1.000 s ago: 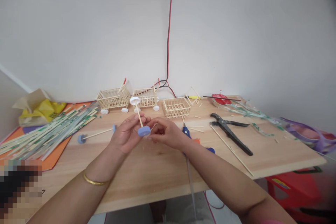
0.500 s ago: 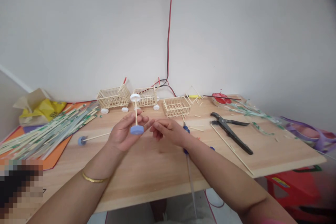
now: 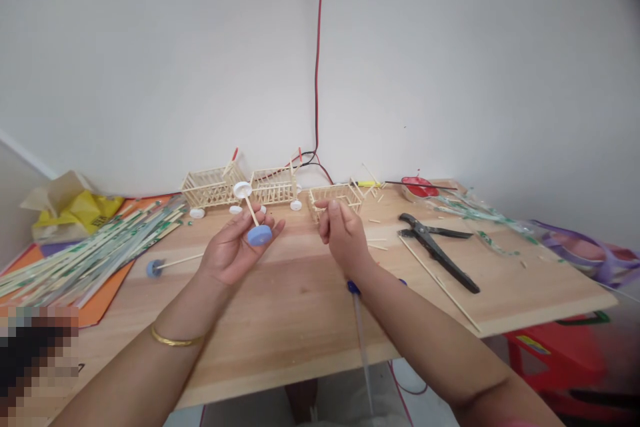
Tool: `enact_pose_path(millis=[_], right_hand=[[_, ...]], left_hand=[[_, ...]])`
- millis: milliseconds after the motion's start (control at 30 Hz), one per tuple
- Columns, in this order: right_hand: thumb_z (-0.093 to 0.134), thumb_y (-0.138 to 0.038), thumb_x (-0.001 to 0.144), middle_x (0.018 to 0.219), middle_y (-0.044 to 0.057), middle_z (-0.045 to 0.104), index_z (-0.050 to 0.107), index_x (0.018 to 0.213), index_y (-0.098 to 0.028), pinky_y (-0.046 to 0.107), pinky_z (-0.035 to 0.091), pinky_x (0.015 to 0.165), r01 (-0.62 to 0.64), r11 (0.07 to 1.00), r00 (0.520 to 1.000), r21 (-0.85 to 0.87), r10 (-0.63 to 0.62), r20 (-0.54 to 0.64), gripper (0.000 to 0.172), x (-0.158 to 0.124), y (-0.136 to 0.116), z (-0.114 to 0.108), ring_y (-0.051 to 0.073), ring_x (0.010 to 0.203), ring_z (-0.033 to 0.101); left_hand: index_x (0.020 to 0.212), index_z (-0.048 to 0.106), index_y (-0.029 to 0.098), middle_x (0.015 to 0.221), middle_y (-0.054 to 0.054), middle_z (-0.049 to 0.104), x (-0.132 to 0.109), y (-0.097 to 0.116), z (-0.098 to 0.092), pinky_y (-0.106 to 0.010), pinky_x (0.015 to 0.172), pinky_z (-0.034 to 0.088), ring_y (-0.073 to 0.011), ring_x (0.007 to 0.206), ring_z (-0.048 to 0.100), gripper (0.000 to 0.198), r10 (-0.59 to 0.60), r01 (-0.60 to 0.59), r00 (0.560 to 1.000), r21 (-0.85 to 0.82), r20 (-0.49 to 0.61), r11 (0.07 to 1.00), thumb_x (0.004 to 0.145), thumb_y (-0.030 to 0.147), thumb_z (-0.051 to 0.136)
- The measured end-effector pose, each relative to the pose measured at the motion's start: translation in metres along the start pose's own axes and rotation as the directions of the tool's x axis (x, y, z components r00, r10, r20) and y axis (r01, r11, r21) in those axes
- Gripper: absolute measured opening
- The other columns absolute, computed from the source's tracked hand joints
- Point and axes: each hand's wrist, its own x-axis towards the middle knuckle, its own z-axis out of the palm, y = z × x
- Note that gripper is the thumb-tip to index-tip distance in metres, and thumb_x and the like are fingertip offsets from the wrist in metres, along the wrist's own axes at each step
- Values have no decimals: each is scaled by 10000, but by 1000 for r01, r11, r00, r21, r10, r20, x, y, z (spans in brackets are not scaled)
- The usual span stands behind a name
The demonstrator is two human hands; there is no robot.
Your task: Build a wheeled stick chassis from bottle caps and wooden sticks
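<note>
My left hand (image 3: pixel 233 247) is closed around a wheel axle (image 3: pixel 251 209), a thin wooden stick with a white disc on its upper end and a blue disc on its lower end. The axle tilts, its blue end toward me. My right hand (image 3: pixel 343 230) is raised in front of a small stick basket (image 3: pixel 320 195) and hides part of it. Its fingers are curled with thumb and index finger close together; anything between them cannot be made out. Under my right wrist lies a partly covered blue tool (image 3: pixel 353 287) with a long translucent rod.
Two stick carts (image 3: pixel 213 188) with white wheels stand against the wall. Bundled sticks (image 3: pixel 115 243) and another blue-wheeled axle (image 3: pixel 156 267) lie left. Black pliers (image 3: pixel 440 250), a long stick (image 3: pixel 435 277) and a red-topped bowl (image 3: pixel 419 188) are right. A red stool (image 3: pixel 555 353) stands below.
My right hand has moved right and slightly up, away from my left hand, to in front of the basket. The axle in my left hand has tilted, its white end leaning left.
</note>
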Motion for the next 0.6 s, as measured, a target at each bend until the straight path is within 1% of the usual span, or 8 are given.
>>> enact_pose_path(millis=[67,133,233,300,367,467,500,600], right_hand=[[365,-457,941,534,-63,478,554,1051,-197,215,394,491,11,1000,988,-17,-8,157,340,-5,-3,4,87,451,453],[441,-423,915,568,-58,508,551,1097,-199,209,396,495,8,1000,948,-14,-3,319,309,-10,-3,8,83,471,473],[567,-374,847,592,-60,503,574,1086,-207,205,378,499,-6,1000,893,-13,11,450,292,-15,-1,14,79,498,464],[628,-356,802,588,-69,485,575,1095,-215,201,350,490,-11,1000,880,-26,22,474,329,-17,1,18,77,502,438],[662,-349,774,582,-71,484,588,1073,-214,201,333,486,-3,999,883,-47,24,469,336,-18,4,20,76,504,425],[616,-323,814,643,-40,541,636,907,-195,209,368,544,65,997,886,-31,-43,462,159,-17,5,21,84,570,469],[589,-313,835,680,-27,565,638,844,-189,212,384,577,92,996,886,-18,-74,457,134,-16,5,20,89,607,491],[539,-319,870,705,-14,584,625,779,-183,212,398,597,125,991,896,-37,-97,433,185,-11,4,13,92,626,513]], left_hand=[[839,647,151,675,11,648,0,-1,0,-421,975,463,-123,725,634,74,-3,3,1000,0,-6,1000,791,110,610],[847,647,144,686,7,654,1,-2,-1,-390,941,487,-127,738,638,74,-12,12,1000,5,-1,1000,782,117,626],[866,650,135,715,-2,667,3,-5,-5,-317,860,518,-131,767,643,109,-21,21,1000,29,4,999,757,122,657],[869,656,130,741,-13,679,4,-8,-7,-290,818,528,-133,771,647,120,-24,25,1000,51,-15,998,749,121,665],[872,662,123,758,-27,690,5,-11,-9,-274,781,535,-136,762,652,126,-25,28,999,70,-39,997,746,123,667],[887,668,120,756,-40,697,5,-14,-10,-243,713,540,-140,746,657,144,-35,40,998,83,-61,996,743,123,667],[888,667,118,747,-42,697,5,-14,-10,-240,702,542,-141,740,658,147,-40,46,997,83,-65,996,741,120,668],[878,657,115,705,-31,684,3,-10,-7,-302,774,551,-143,716,653,133,-49,51,998,66,-36,997,746,108,657]])
